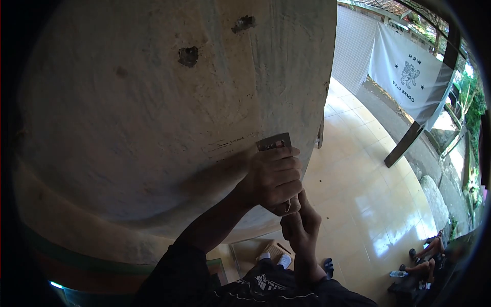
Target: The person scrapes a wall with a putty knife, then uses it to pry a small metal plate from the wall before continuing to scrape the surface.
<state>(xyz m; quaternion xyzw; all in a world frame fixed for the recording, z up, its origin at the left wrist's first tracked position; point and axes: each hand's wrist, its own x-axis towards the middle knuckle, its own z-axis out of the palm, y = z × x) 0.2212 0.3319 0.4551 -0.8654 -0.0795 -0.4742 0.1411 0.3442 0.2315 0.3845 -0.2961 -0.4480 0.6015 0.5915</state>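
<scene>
A putty knife (pixel 273 141) with a flat dark blade stands against the worn, stained wall (pixel 153 102). My left hand (pixel 276 176) is wrapped round it just below the blade, knuckles towards me. Directly under it, my right hand (pixel 303 225) is closed at the lower end of the handle, touching or nearly touching the left; most of the handle is hidden by the fingers. Above the hands, two dark chipped holes (pixel 188 57) mark the wall, and faint scratches run left of the blade.
Shiny cream floor tiles (pixel 353 169) spread to the right of the wall's edge. A white banner (pixel 406 71) hangs by a leaning dark post (pixel 404 146). At lower right a person (pixel 429 261) sits beside a plastic bottle (pixel 398 274). A sandal (pixel 328 267) lies near my feet.
</scene>
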